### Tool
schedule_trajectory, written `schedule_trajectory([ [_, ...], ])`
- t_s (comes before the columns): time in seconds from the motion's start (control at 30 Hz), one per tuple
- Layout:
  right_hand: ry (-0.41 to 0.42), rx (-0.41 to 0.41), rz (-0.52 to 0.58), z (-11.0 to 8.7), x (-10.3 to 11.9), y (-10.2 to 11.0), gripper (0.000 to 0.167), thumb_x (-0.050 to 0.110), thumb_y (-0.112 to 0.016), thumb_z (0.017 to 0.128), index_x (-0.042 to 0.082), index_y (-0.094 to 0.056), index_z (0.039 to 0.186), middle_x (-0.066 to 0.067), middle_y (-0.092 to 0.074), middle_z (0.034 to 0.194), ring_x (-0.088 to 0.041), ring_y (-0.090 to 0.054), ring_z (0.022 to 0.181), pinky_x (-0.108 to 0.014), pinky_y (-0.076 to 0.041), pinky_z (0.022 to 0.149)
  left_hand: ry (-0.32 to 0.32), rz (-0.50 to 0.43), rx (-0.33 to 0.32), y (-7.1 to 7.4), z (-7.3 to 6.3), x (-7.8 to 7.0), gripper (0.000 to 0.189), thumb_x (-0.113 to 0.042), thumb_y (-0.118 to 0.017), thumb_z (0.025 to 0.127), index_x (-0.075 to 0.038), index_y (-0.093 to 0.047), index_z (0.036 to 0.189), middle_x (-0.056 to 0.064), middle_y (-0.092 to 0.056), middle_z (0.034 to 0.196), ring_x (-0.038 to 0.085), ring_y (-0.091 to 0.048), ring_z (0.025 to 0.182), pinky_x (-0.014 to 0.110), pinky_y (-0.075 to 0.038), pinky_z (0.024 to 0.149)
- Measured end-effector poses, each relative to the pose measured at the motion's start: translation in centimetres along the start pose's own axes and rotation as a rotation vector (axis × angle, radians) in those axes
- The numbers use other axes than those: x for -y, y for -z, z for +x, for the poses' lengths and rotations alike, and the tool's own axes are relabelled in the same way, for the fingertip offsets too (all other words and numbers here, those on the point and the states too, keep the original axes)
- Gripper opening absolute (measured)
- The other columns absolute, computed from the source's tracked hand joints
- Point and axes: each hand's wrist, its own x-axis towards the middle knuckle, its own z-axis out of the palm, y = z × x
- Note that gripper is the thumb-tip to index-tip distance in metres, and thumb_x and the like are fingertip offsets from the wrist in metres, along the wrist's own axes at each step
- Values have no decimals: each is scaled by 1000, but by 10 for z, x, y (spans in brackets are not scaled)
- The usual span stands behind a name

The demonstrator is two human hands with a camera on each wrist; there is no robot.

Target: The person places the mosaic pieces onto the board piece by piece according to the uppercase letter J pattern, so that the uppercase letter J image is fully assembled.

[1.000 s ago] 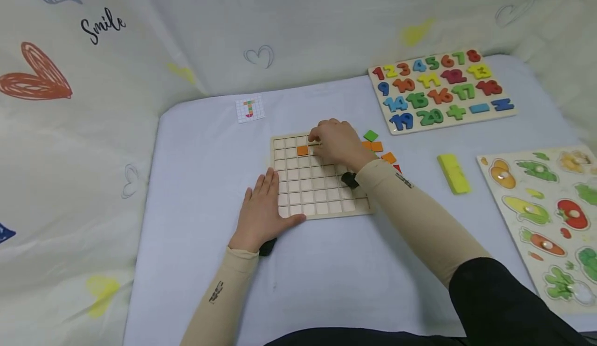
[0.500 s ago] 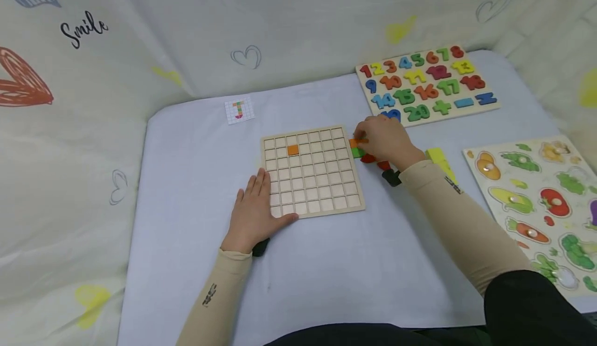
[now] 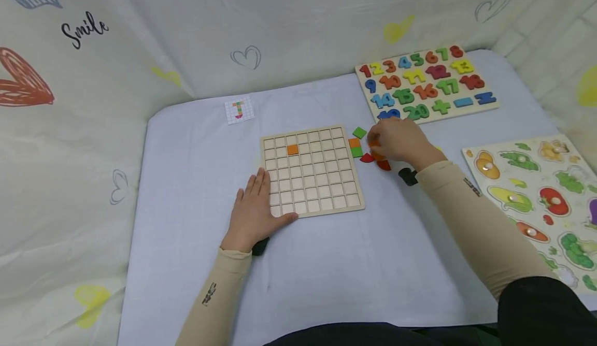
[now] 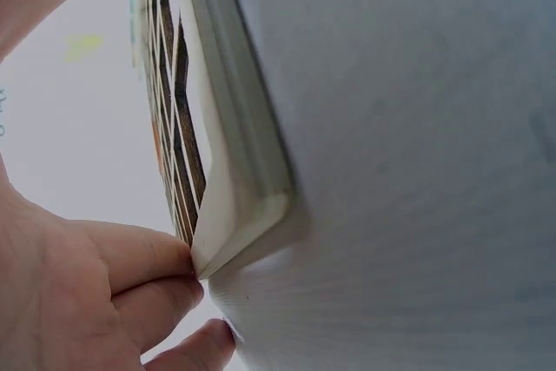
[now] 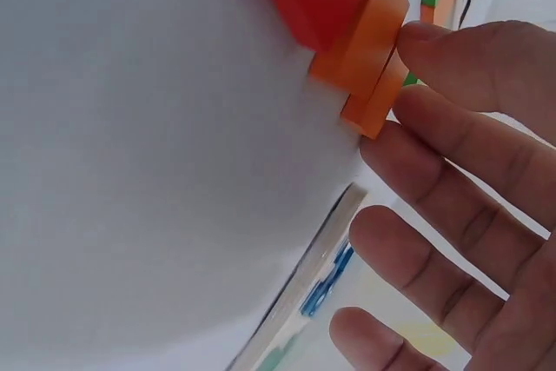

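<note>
Set on white-covered table [image 3: 326, 273], near the centre: pale wooden grid board [image 3: 317, 170]. Plain light border, rounded corner in the left wrist view, square cells divided by thin dark lines. Fitted in the third column from the left, second row from the far side: flat orange tile [image 3: 292, 149], bright and smooth, filling a single cell.

Left grip [image 3: 253, 211]: fingers extended along the left edge of the board, thumb at the near edge, in contact.

Right grip [image 3: 403, 141]: off the right side of the board, thumb and fingertips touching loose orange tiles [image 5: 369, 28], square-edged and lying close together. Cannot tell whether pinching or only touching.

Loose beside the right edge of the board: green diamond-turned tile [image 3: 359, 132]; second orange tile [image 3: 354, 142], directly adjoining square green tile [image 3: 356, 152]; curved-edged red piece [image 3: 366, 158]; another red piece [image 3: 383, 165], just beside the fingers.

Beyond the board, far left: small gridded card [image 3: 240, 110] with J-shaped figure in green, orange and red. Far right: number board [image 3: 426, 84]. Right: vegetable board [image 3: 541, 201].
</note>
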Motion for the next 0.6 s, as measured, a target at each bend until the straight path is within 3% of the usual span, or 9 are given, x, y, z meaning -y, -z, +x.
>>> schedule_trajectory([
  [0.27, -27, -2, -58, -5, -1, 3, 22, 25, -75, 96, 9, -78, 110, -14, -75, 112, -33, -63, 98, -53, -54, 91, -3, 0, -4, 0, 1, -1, 126, -75, -71, 81, -2, -13, 166, 12, -7, 176, 37, -15, 163, 64, -24, 126],
  [0.6, -20, 0, -66, -6, -2, 2, 25, 18, -76, 93, 8, -78, 116, -16, -72, 116, -35, -61, 106, -58, -50, 97, -2, 3, -3, 1, 0, -1, 126, -74, -72, 81, -1, -14, 166, 12, -7, 176, 36, -15, 163, 64, -24, 126],
])
